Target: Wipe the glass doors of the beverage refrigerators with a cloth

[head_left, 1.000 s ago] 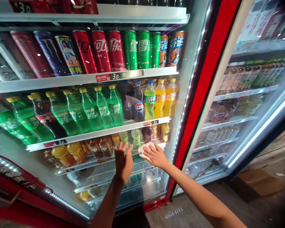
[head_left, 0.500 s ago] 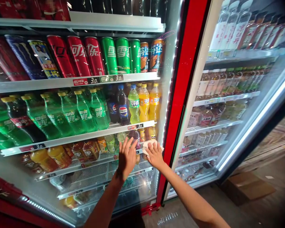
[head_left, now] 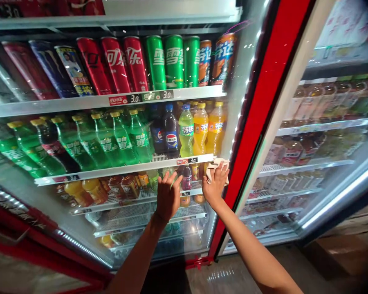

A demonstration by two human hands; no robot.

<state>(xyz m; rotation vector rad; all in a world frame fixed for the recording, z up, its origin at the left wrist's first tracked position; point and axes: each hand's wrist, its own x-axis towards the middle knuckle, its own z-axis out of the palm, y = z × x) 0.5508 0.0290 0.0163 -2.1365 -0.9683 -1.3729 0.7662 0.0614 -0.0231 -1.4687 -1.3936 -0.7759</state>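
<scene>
- At the far left, green bottles (head_left: 140, 141) and a dark bottle with a red label (head_left: 57, 149) lean along the front edge of a white shelf (head_left: 110, 170), behind what looks like a glass door (head_left: 185, 249).
- Next comes the left hand (head_left: 168, 194), raised below the middle of that shelf's front edge. Its fingers are spread and show nothing held; whether they touch the glass, I cannot tell. It has stayed in much the same pose as a second ago.
- To its right, the white cloth (head_left: 211, 165) lies bunched at the right end of the same front edge, just below the orange bottles (head_left: 215, 128).
- The right hand (head_left: 215, 185) lies over the cloth with fingers spread, apparently pressing it flat to the glass rather than pinching it.
- What has changed: half a second ago cloth and hand were lower, by the right end of the next shelf down; they have come up and outward. The contact therefore seems to be reaching the door's right border.
- Just right of the cloth stands the red frame (head_left: 277, 61).
- Beyond it, a second cooler (head_left: 315, 124) holds rows of bottles, and a cardboard box (head_left: 345, 255) sits on the floor, blurred.
</scene>
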